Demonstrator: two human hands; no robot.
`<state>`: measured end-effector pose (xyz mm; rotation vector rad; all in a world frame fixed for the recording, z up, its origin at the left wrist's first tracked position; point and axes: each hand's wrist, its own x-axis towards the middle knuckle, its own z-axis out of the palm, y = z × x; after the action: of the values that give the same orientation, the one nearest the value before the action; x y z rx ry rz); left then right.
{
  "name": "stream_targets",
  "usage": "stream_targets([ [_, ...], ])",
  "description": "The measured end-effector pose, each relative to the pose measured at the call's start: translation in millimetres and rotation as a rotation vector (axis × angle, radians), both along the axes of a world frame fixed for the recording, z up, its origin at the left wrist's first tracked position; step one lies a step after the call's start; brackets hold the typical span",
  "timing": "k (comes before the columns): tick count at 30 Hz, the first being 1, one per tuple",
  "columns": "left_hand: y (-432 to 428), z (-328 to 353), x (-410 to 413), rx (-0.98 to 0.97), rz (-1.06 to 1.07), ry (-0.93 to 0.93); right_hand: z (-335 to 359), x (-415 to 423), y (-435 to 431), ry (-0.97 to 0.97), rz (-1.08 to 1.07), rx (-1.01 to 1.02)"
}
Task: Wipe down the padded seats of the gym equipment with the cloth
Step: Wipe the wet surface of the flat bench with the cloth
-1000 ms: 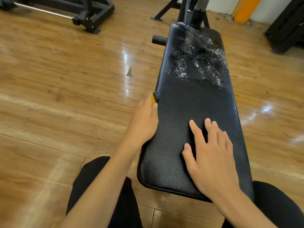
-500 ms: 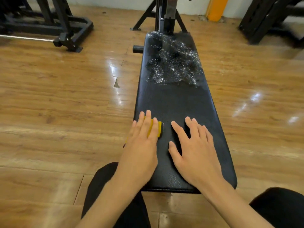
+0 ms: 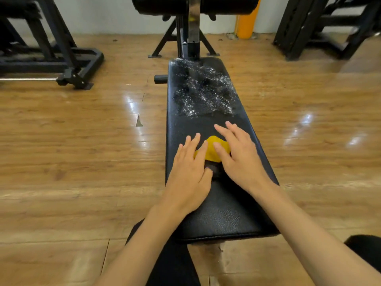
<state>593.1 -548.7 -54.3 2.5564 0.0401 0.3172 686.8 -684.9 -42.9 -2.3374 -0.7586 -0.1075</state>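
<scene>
Both your forearms reach fwd from the near end of the padded seat [image 3: 226,213] and converge over its middle. Your L hand [image 3: 189,172] lies palm down on the seat's left half, wrist low, fingers straight and slightly fanned, pointing to the far end. Its index side overlaps the left edge of the yellow cloth [image 3: 213,150] and presses on it, w/ nothing curled round it. Your R hand [image 3: 243,162] comes in at an angle from the seat's right side, also palm down and flat, fingers straight and spread. Its thumb lies across the cloth's right part; the other fingers reach over bare pad beyond it. So both hands are flat and unclenched, touching the cloth, not gripping it.

The cloth sits bunched on the seat's mid-line, approx halfway along, btw the two hands. A dark bit shows just on its near side; can't tell what it is. A glistening patch [image 3: 204,91] covers the seat's far third, apart from your fingertips.

Past the far end stands a metal upright [image 3: 192,27] w/ a black roller pad [image 3: 160,5] across its top. Wood floor [image 3: 82,162] lies all round the seat, w/ a black rack [image 3: 68,58] off its far left and an orange post [image 3: 246,21] behind its far right.
</scene>
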Motion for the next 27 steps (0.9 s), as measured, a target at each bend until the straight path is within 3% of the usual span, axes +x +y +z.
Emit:
stream_targets([
  [4,6,-10,-27,0.004,0.064,0.034,-1,-8,22,-0.027,0.193,-0.372],
  [8,0,-11,-27,0.044,0.106,0.034,-2,-3,6,-0.111,0.288,-0.486],
  [11,-1,-8,-26,0.067,0.098,0.078,7,21,-16,-0.155,0.522,-0.580],
  [17,-14,4,-18,0.259,0.149,0.235,7,90,-51,-0.346,0.888,-0.622],
  [22,-36,3,-10,0.307,0.316,0.298,3,163,-41,-0.368,0.859,-0.504],
  [24,-44,2,-8,0.319,0.359,0.332,-5,151,-44,-0.410,0.919,-0.442],
  [27,-51,3,-8,0.304,0.404,0.359,-11,109,-68,-0.455,1.172,-0.338],
])
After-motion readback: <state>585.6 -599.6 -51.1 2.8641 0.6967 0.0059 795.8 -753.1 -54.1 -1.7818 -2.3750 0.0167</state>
